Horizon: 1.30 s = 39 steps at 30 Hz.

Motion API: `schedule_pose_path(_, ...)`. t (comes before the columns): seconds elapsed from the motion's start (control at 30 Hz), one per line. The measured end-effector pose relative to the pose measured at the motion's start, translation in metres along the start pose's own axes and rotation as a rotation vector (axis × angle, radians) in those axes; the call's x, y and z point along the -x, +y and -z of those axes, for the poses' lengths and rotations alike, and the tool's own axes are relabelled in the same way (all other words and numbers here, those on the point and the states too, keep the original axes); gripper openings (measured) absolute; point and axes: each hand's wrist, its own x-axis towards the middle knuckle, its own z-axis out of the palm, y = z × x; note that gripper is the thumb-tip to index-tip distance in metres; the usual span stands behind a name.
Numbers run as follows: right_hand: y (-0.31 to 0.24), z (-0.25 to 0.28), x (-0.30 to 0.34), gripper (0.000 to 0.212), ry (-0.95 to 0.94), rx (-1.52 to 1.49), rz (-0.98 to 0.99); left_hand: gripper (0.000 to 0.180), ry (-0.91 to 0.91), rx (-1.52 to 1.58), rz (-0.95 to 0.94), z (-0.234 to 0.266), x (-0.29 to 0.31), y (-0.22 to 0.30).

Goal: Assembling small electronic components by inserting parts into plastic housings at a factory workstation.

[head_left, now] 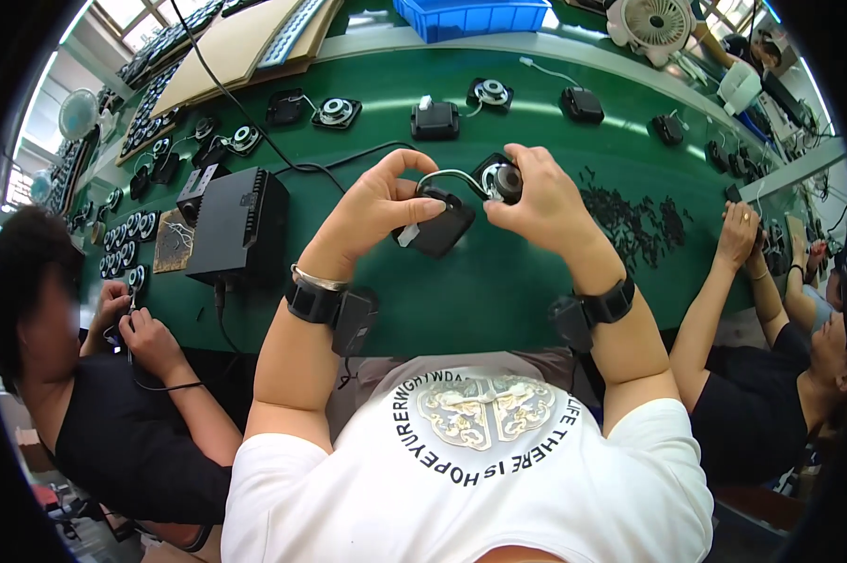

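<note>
Fingers of the left hand curl closed around a small black box, thumb on its top edge, holding it up above the green desk. Beside it, the right hand pinches a round speaker between thumb and fingertips; a grey wire arcs from the speaker to the box. Left of the hands on the desk stands a larger black box with a cable. More speaker-and-box pairs lie in a row farther back, near a blue bin. Other people's hands work at either side.
</note>
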Motion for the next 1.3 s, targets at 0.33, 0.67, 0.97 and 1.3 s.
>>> schedule_pose_path(0.33,0.002,-0.045,0.097,0.075,0.125,0.170,0.041,0.076,-0.204,0.557,0.224,-0.044,0.041,-0.038)
schedule_pose_path(0.67,0.000,-0.007,0.120,0.080,-0.072,-0.199,-0.040,0.057,-0.163,0.858,0.166,-0.077,0.070,-0.037)
schedule_pose_path(0.97,-0.020,0.030,0.113,0.083,0.116,-0.039,0.641,0.034,0.029,0.728,0.112,-0.098,0.064,-0.029)
schedule_pose_path(1.3,-0.005,0.036,0.085,0.079,0.101,-0.157,0.559,0.032,0.085,-0.553,-0.394,-0.083,0.058,0.024)
